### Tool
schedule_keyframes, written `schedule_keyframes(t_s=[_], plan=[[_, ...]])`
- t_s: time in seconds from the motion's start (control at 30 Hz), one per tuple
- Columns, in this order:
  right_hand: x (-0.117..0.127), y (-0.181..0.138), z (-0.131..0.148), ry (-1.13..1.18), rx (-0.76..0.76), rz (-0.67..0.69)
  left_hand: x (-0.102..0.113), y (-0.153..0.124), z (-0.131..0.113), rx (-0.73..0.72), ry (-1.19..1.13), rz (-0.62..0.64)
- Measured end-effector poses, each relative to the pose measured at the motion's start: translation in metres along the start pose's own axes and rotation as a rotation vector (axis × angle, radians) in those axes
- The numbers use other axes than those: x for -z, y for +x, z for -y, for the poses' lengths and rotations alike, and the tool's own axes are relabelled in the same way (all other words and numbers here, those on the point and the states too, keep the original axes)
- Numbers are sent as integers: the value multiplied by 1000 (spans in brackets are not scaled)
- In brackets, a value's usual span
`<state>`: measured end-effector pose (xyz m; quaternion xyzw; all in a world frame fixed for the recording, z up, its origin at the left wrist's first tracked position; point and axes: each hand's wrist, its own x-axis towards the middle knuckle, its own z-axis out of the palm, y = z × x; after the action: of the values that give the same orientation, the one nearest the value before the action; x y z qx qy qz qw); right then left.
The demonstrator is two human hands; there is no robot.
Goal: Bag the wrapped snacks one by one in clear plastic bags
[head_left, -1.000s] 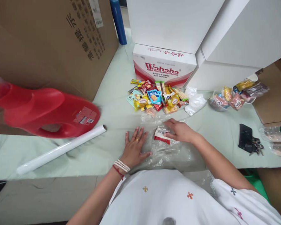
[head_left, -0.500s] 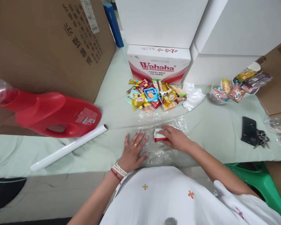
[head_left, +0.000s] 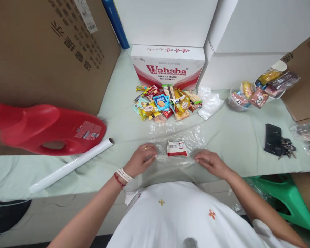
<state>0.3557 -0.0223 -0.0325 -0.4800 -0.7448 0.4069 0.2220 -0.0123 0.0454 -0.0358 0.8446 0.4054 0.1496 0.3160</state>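
A small red and white snack packet (head_left: 177,148) lies on a sheet of clear plastic film (head_left: 193,132) in front of me. My left hand (head_left: 144,159), with a ring and a beaded bracelet, pinches the film's near left edge. Across from it, my right hand (head_left: 212,163) pinches the near right edge, fingertips pressed together. Neither hand touches the packet. Beyond the film is a heap of wrapped snacks (head_left: 161,102) in mixed colours, with crumpled white plastic (head_left: 211,105) to its right.
A red jug (head_left: 51,129) and a white roll (head_left: 72,165) lie at the left, near a large cardboard box (head_left: 54,62). Behind the heap stands a Wahaha carton (head_left: 167,67). Rightward are a tub of snacks (head_left: 239,103), a black case (head_left: 273,137) with keys, and a green stool (head_left: 284,196).
My right hand has let go of the snack packet and moved right to the film's edge. My left hand, flat before, has closed on the film's left edge. The view has shifted slightly.
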Motion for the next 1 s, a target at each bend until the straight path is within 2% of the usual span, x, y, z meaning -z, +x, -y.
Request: schedule_keyframes(t_s=[0.1,0.2,0.3,0.37,0.4,0.43,0.53,0.63,0.77,0.83,0.93,1.0], plan=[[26,30,-6,14,-219,-23,12,39,11,90,64,2],[50,57,-8,-232,-352,-32,19,61,21,226,264,-125],[63,83,-1,-506,-309,-141,25,56,13,274,387,-393],[61,103,6,-577,-211,-157,25,43,-7,284,421,-555],[57,114,9,-592,-162,-133,22,36,-19,267,424,-588],[50,125,11,-599,-127,-96,16,31,-31,216,408,-569],[26,157,16,-596,-182,-3,-15,29,-60,-31,330,-270],[9,176,16,-578,-302,-5,-47,40,-67,-15,360,-88],[16,170,14,-487,-281,63,-62,50,-60,59,400,-51],[23,158,14,-405,-170,74,-62,49,-58,56,418,-57],[28,139,14,-306,80,11,-62,46,-58,45,421,-66],[26,135,12,-335,130,-35,-64,45,-57,44,416,-74]])
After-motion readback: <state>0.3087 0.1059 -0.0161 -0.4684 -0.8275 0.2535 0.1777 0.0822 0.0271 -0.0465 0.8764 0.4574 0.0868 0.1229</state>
